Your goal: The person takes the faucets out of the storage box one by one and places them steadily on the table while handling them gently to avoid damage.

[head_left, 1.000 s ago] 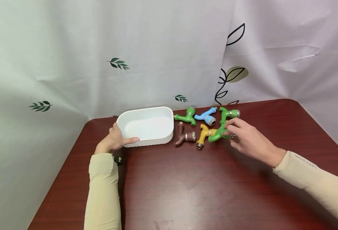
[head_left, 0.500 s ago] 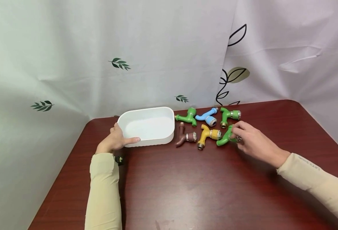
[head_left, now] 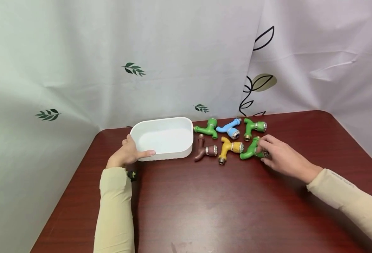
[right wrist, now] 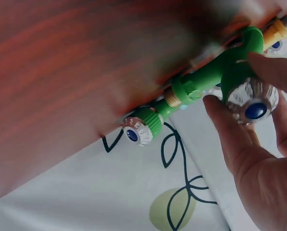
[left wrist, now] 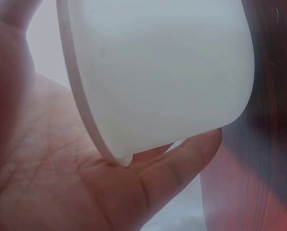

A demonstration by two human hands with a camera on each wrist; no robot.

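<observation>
My left hand [head_left: 126, 153] grips the left end of a white plastic tub [head_left: 183, 154], thumb over its near rim. In the left wrist view, the fingers [left wrist: 182, 163] lie against the tub's outer wall [left wrist: 172, 82]. At the right, my right hand [head_left: 282, 158] holds a green tap [head_left: 250, 150] by its knob, with thumb and fingers around it in the right wrist view. This tap [right wrist: 208, 72] lies in the front row beside a yellow tap [head_left: 226, 147]. Behind it lies another green tap [head_left: 249, 128].
A maroon tap [head_left: 200, 149], a third green tap [head_left: 208, 128] and a light blue tap [head_left: 228, 128] lie between the tub and the yellow tap. The dark red table [head_left: 217, 203] meets a pale patterned curtain [head_left: 160, 84] at its back edge.
My right hand has moved the green tap right, away from the yellow tap, uncovering the yellow knob and the green tap behind. My left hand stays on the tub.
</observation>
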